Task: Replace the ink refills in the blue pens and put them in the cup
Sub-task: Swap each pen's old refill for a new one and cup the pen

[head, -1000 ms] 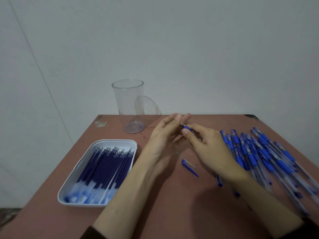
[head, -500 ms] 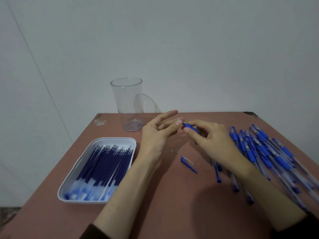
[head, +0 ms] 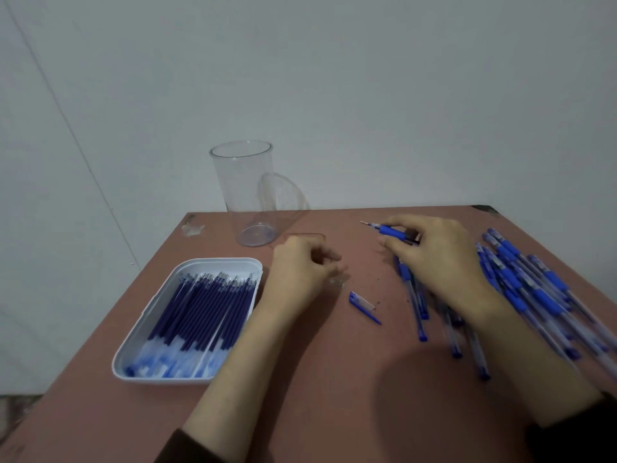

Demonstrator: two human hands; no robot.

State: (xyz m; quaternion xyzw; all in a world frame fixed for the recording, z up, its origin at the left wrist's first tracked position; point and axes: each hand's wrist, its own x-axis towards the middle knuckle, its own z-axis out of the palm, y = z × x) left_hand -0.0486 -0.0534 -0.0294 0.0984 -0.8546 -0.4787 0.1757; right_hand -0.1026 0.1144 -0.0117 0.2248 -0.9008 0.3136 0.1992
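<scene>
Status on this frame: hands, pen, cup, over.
Right hand grips uncapped blue pen, tip pointing left. Left hand curled, contents hidden. Cup upright, empty. Loose cap on table between hands; nothing blocks cup.
</scene>
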